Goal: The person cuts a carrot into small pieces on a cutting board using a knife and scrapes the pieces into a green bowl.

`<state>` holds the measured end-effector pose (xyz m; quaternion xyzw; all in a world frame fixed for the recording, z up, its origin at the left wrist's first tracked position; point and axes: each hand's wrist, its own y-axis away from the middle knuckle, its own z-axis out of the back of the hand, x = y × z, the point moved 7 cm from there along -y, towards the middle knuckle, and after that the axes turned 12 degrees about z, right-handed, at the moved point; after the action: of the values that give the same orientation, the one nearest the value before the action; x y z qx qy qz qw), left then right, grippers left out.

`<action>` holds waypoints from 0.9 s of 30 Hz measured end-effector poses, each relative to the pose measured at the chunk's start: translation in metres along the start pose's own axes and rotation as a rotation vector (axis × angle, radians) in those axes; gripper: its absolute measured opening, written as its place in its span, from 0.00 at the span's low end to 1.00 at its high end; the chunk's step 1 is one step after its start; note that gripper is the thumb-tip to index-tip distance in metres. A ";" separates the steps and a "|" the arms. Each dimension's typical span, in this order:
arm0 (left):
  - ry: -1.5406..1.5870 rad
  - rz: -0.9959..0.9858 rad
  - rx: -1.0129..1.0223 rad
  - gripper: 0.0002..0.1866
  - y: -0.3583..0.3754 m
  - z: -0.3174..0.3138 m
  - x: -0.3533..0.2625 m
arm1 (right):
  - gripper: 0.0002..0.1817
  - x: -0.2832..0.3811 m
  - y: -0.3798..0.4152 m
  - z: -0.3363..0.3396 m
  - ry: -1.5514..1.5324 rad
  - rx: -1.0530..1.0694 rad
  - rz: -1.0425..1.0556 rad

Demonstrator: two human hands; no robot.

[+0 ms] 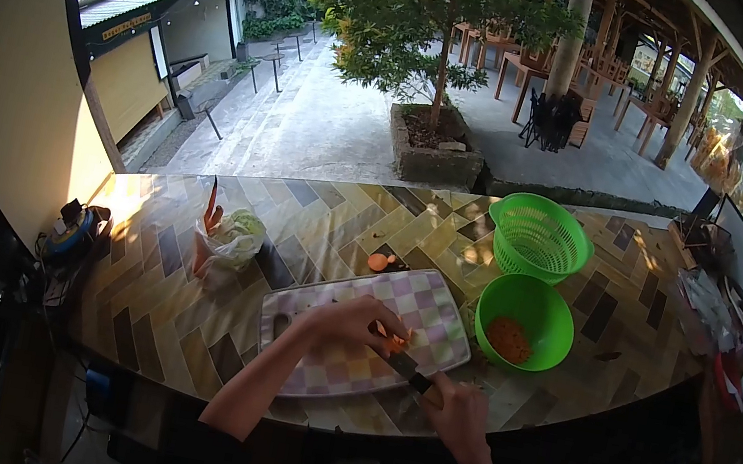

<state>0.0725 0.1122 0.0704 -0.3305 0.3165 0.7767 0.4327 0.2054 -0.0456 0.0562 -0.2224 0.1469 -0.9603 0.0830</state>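
Observation:
A checkered cutting board (306, 375) in pale pink and white lies near the front edge of the table. On it, my left hand (351, 318) is closed over orange carrot pieces (391, 341), its fingers partly covering them. My right hand (457, 412) grips a knife (407, 369) by its dark handle, with the blade pointing left toward the carrot beside my left fingertips. To the right of the board stands a green bowl (552, 314) with small orange bits (508, 340) in its bottom. An orange carrot end (378, 261) rests just beyond the board.
Behind the bowl is a green colander (542, 234). At left on the herringbone-patterned table (160, 245) sits a plastic bag (236, 240) with a pale green vegetable, carrots beside it. Plastic bags and other items (716, 305) crowd the right end. A tree planter (434, 149) stands beyond.

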 end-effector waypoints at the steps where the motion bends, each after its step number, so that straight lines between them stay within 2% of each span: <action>1: -0.075 0.007 0.039 0.19 -0.003 -0.003 -0.002 | 0.18 0.002 0.000 0.002 -0.002 0.002 0.001; 7: 0.065 -0.099 0.100 0.13 -0.014 -0.001 0.000 | 0.17 0.004 0.005 0.004 -0.018 0.020 -0.026; 10: 0.099 0.001 -0.001 0.12 -0.017 0.007 0.007 | 0.17 0.003 0.007 0.006 -0.020 0.017 -0.049; 13: 0.116 -0.015 -0.225 0.11 -0.015 0.023 0.017 | 0.16 -0.001 0.011 0.004 -0.069 0.023 -0.074; 16: 0.307 0.068 -0.474 0.10 0.002 0.041 0.025 | 0.18 -0.015 0.021 -0.005 -0.210 0.012 -0.141; 17: 0.237 0.076 -0.571 0.10 0.013 0.048 0.022 | 0.19 -0.021 0.024 -0.009 -0.271 0.006 -0.168; 20: 0.267 0.045 -0.683 0.10 0.036 0.051 0.022 | 0.24 -0.039 0.033 -0.025 -0.474 0.049 -0.267; 21: 0.332 0.107 -0.617 0.10 0.040 0.044 0.026 | 0.24 -0.043 0.034 -0.027 -0.499 0.024 -0.274; 24: 0.294 0.113 -0.419 0.10 0.041 0.011 0.032 | 0.24 -0.047 0.034 -0.032 -0.564 -0.030 -0.280; 27: 0.195 0.043 -0.370 0.12 0.035 -0.019 0.040 | 0.22 -0.043 0.026 -0.032 -0.629 -0.018 -0.302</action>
<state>0.0299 0.1006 0.0350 -0.4710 0.2159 0.7951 0.3152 0.2316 -0.0527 0.0028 -0.5274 0.0882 -0.8448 -0.0209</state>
